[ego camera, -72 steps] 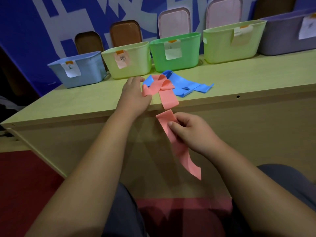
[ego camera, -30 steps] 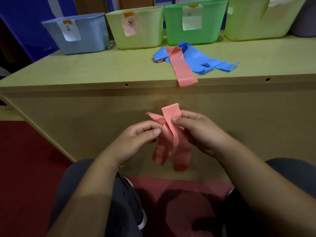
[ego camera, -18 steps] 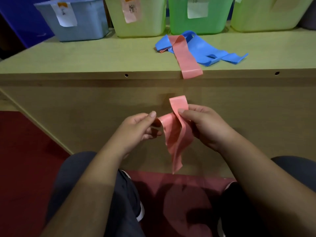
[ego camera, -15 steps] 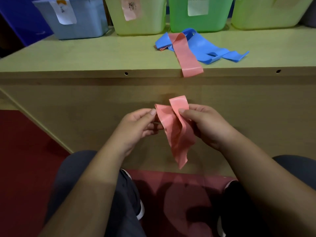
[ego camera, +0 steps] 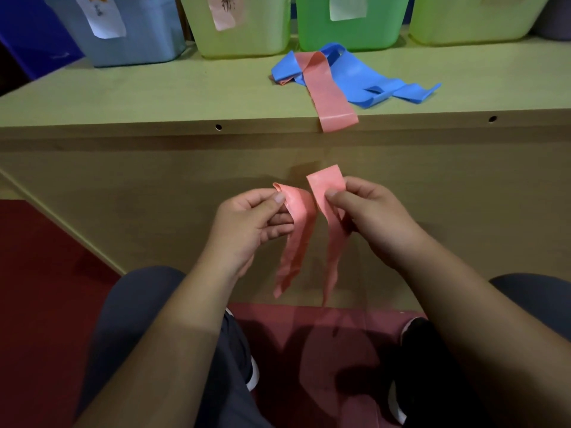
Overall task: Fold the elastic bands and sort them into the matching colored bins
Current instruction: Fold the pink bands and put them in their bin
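I hold a pink elastic band point(ego camera: 298, 230) in front of the table, below its edge. My left hand point(ego camera: 250, 223) pinches one end and my right hand point(ego camera: 370, 217) pinches the other, so two strands hang down side by side. A second pink band point(ego camera: 327, 94) lies on the table with its end over the front edge, across a tangle of blue bands point(ego camera: 364, 78). Along the back stand a blue bin point(ego camera: 139, 41), a yellow-green bin point(ego camera: 247, 38), a green bin point(ego camera: 349, 35) and another yellow-green bin point(ego camera: 463, 23), each with a paper label.
The wooden table point(ego camera: 154, 94) has a tall front panel with two small holes near its top edge. My knees and shoes show at the bottom, over a red floor point(ego camera: 46, 273). A grey bin corner point(ego camera: 556, 23) peeks in at top right.
I lifted the pink band off the table into both hands. In the last half second my hands drew apart, separating the overlapped ends into two hanging strands.
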The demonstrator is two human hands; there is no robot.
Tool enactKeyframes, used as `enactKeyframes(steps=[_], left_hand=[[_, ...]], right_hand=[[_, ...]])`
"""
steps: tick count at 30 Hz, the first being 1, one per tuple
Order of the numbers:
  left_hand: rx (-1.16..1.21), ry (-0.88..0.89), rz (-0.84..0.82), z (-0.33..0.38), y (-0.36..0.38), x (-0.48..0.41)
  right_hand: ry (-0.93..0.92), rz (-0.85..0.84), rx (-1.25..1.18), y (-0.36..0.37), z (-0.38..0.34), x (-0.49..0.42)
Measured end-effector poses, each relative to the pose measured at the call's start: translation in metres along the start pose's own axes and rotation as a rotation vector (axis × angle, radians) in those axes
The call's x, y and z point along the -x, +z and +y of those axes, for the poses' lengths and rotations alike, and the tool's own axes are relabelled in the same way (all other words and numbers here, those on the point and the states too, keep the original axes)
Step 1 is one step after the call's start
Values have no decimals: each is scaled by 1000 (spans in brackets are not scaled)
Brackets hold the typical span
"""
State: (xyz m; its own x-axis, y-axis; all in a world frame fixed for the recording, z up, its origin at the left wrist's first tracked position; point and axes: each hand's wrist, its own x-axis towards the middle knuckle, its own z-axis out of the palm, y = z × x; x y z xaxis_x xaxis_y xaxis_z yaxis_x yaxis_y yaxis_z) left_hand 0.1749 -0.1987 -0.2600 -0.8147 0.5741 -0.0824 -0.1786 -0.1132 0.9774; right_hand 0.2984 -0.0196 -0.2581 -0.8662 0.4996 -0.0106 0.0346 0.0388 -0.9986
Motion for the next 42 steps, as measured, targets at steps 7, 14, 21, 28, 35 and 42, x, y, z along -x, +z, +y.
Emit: enactKeyframes(steps=[7,14,21,28,35,42], left_hand=[[-96,28,-26,-4,10,5],[-141,34,-55,-3,14,9],[-208,48,-58,-7,13,5],[-253,56,-73,-6,12,6],[-280,90,-55,-6,7,4],[-621,257,68,-9,-7,-1]], right_hand=[[-95,-179,163,5,-1,12],[-184,-168,347,4,4,7],[-192,-111,458,1,2,7],[-228,-145,480,1,6,6],[-213,-90,523,1,5,6],[-194,6,574,-3,3,2]])
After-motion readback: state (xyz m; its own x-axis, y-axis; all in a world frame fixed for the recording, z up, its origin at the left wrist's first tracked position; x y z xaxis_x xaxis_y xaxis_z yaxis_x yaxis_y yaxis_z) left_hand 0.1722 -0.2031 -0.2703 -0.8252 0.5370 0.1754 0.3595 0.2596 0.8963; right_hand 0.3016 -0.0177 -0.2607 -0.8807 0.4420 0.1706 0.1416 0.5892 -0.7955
